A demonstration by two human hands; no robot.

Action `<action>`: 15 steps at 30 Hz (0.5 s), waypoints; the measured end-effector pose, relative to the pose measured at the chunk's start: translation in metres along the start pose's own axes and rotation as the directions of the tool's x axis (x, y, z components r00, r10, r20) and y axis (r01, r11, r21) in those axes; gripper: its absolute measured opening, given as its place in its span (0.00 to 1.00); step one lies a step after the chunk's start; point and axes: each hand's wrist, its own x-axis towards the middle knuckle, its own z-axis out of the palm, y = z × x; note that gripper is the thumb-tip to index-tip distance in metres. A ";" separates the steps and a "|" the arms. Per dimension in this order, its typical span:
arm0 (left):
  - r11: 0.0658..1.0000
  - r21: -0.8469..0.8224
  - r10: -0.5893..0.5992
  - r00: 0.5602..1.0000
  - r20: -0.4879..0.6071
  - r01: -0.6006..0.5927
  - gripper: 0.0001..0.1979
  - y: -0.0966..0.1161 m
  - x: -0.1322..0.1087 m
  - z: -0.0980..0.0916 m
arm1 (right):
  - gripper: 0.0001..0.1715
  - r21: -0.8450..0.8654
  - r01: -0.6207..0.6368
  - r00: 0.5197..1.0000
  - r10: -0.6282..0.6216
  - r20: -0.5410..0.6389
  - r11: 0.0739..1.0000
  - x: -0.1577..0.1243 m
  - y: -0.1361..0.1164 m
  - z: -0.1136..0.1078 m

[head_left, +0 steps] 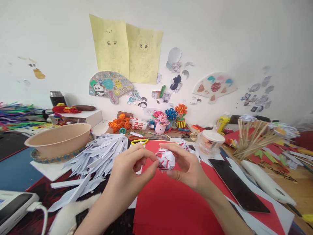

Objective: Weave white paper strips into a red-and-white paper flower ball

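Note:
A small folded-paper ball point(166, 159) in white and red is held up over a stack of red paper point(176, 205). Fingers of my right hand point(187, 163) curl round its right side, with the thumb below. My left hand point(137, 164) pinches at the ball's left edge, thumb and forefinger together; whether a paper tip sits between them is too small to see. Left of my hands lies a heap of cut white paper strips point(102, 153). Yellow-handled scissors point(139, 141) rest just beyond.
A beige bowl point(58, 140) stands at left, near a power bank with a cable point(17, 209). To the right are a black phone point(238, 186), a lidded cup point(210, 142) and a bundle of wooden sticks point(254, 138). Paper flowers point(160, 122) stand at the back by the wall.

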 end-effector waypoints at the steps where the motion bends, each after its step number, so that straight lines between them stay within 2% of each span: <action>1: 1.000 0.012 -0.001 1.000 -0.007 0.001 0.07 0.000 0.000 0.000 | 0.31 0.011 0.012 1.000 -0.012 0.003 1.000 0.001 0.000 0.001; 5: 0.997 0.077 0.019 0.999 -0.048 -0.015 0.08 0.002 -0.002 -0.001 | 0.28 -0.021 0.026 0.999 -0.026 -0.026 0.999 0.001 -0.003 0.004; 11: 0.973 0.223 0.083 0.993 -0.080 -0.064 0.08 0.001 -0.007 0.003 | 0.25 -0.233 0.083 0.993 -0.100 -0.064 0.969 -0.001 -0.006 0.008; 15: 0.973 0.212 0.109 0.989 -0.095 -0.087 0.08 -0.001 -0.007 0.006 | 0.24 -0.261 0.101 0.990 -0.123 -0.071 0.960 -0.001 -0.004 0.008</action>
